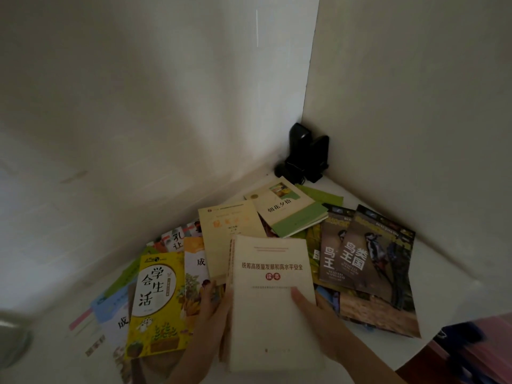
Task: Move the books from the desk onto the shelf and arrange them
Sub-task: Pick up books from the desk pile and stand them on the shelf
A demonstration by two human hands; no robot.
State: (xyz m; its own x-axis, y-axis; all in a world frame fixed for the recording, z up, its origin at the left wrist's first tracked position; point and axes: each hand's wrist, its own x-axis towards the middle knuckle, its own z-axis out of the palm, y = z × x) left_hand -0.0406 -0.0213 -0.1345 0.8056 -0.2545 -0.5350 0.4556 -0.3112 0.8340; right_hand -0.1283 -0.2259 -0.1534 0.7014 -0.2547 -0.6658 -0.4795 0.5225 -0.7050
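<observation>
A cream book with red characters [270, 295] is lifted a little above the pile, on top of a few similar books. My left hand [213, 314] grips its left edge, fingers curled under. My right hand [318, 320] holds its right side, thumb lying on the cover. Around it, several books lie scattered flat on the white desk [432, 275]: a yellow book [155, 303], a cream-orange book [230, 234], a green-and-white book [291, 212], and two brown bird books [365, 259]. No shelf is in view.
The desk sits in a corner between two white walls. A black device [304, 153] stands at the back of that corner. A dark and pink object [476, 350] lies off the desk's right edge. A grey blurred shape [11, 336] is at the far left.
</observation>
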